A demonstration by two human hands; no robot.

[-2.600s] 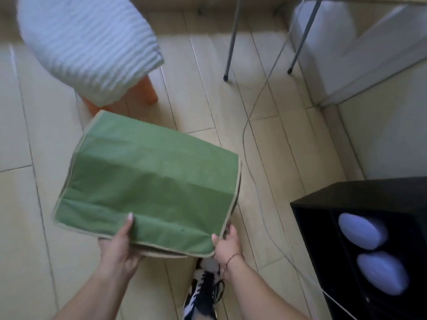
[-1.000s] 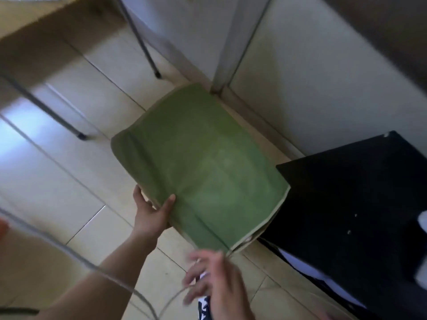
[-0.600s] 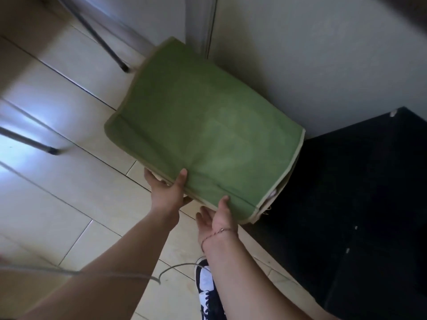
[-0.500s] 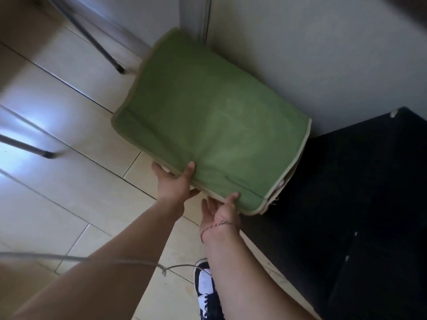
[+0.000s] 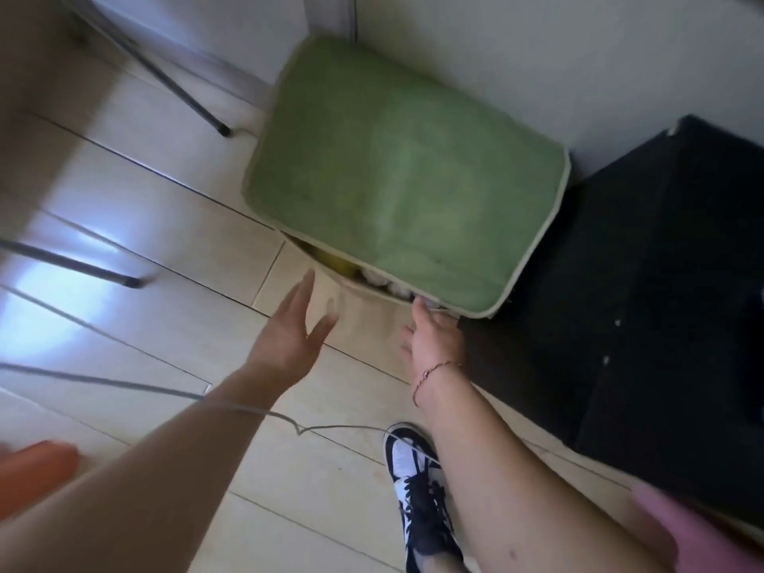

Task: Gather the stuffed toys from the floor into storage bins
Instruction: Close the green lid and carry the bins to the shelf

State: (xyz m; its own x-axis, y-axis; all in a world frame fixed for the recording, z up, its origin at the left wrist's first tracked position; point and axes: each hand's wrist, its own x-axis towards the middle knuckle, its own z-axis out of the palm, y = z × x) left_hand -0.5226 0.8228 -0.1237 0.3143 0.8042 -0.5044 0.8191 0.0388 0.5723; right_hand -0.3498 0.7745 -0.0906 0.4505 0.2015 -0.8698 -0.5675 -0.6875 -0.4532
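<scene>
A beige fabric storage bin (image 5: 364, 320) with a green lid (image 5: 397, 179) stands on the floor against the white wall, beside a black cabinet. Under the lid's raised near edge, yellow and white stuffed toys (image 5: 372, 277) show in the gap. My left hand (image 5: 291, 330) hovers just in front of the bin with straight, spread fingers and holds nothing. My right hand (image 5: 432, 335) is at the bin's near right corner, its fingertips touching the lid's lower edge. I cannot tell whether it still pinches the edge.
The black cabinet (image 5: 645, 291) stands right of the bin. Thin metal legs (image 5: 182, 93) stand on the pale tiled floor to the left. A grey cable (image 5: 231, 407) crosses in front of my arms. An orange object (image 5: 29, 473) shows at bottom left. My shoe (image 5: 417, 481) is below.
The bin went from being carried to standing on the floor by the wall next to the black cabinet. My left hand has let go and opened; my right hand stays at the corner.
</scene>
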